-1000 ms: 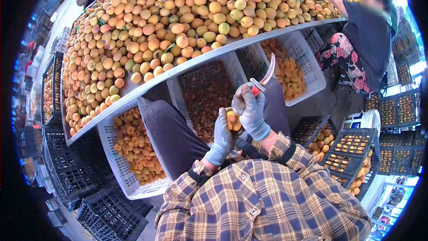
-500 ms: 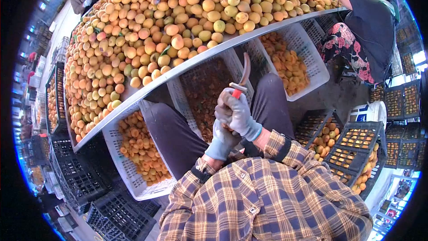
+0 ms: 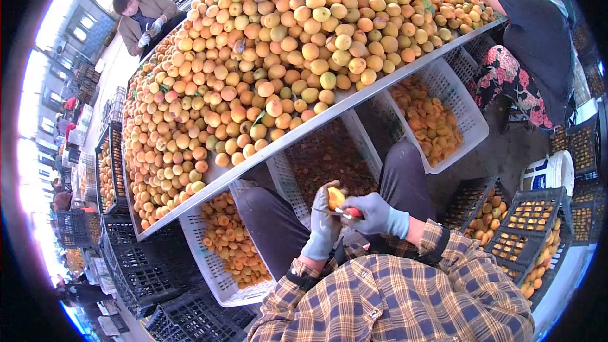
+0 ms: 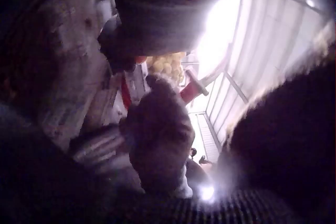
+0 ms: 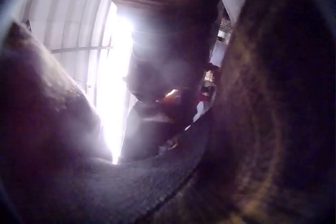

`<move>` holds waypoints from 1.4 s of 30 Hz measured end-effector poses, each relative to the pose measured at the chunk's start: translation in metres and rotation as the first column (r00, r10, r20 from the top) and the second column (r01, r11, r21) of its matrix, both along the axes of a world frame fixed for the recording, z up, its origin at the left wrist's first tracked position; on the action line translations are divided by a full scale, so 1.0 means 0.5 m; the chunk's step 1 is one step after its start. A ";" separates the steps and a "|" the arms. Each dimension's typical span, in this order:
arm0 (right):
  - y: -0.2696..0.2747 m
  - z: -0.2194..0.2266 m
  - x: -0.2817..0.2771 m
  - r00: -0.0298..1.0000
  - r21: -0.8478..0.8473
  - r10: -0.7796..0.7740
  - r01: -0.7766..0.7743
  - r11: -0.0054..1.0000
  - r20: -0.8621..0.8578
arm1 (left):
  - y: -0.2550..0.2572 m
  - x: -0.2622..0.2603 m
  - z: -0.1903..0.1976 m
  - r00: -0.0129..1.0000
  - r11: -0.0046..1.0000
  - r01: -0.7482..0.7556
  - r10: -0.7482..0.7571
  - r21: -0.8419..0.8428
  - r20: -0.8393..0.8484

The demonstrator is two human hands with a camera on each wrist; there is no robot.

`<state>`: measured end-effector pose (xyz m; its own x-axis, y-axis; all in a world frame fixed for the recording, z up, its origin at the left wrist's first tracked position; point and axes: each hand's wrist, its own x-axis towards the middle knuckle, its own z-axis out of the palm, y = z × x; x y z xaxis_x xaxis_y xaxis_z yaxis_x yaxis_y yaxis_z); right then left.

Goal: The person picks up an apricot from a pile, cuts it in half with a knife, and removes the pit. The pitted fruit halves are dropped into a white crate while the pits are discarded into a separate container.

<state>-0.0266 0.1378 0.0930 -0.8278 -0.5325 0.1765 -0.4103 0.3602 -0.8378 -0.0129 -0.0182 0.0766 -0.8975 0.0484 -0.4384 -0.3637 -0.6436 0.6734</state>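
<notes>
**Apricot on the blade, mid-cut**

Big sorting shed w/ arched translucent roof, long sloped table (image 3: 354, 98) heaped w/ whole apricots (image 3: 278, 57) from 9 to 1 o'clock. Under the table edge: white crate (image 3: 472, 128) of halved fruit at 2 o'clock, another white crate (image 3: 218, 285) at 8 o'clock, middle crate (image 3: 323, 152) at 12 holding what look like pits. Black trays (image 3: 529, 215) of halves at 3–4 o'clock, white bucket (image 3: 548, 174) beside them. Other workers at 11 and 1 o'clock.

Step in hand, by the look of it: splitting one fruit. Left hand (image 3: 324, 225), grey glove, fingers curled round a single apricot (image 3: 335, 197), held above the lap, just short of the middle crate. Right hand (image 3: 373, 214), also gloved, fingers wrapped round a red-handled knife (image 3: 347, 213); blade points to 9 o'clock, tip touching or entering the fruit – can't tell depth. Both forearms bent in close to the chest, wrists near touching, plaid cuffs at 6 o'clock.

Wrist views mostly dark & backlit: glove (image 4: 160, 137) and a bit of red handle visible from left cam, little else legible from right cam.

Next move prob. calls for running the blade round the seam while the left fingers turn the fruit, keeping the thumb off the edge.
</notes>
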 end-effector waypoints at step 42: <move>0.005 0.046 0.048 0.801 -0.329 -0.041 0.292 0.898 0.597 | -0.019 -0.037 0.056 0.982 0.863 0.133 -0.048 0.488 -0.184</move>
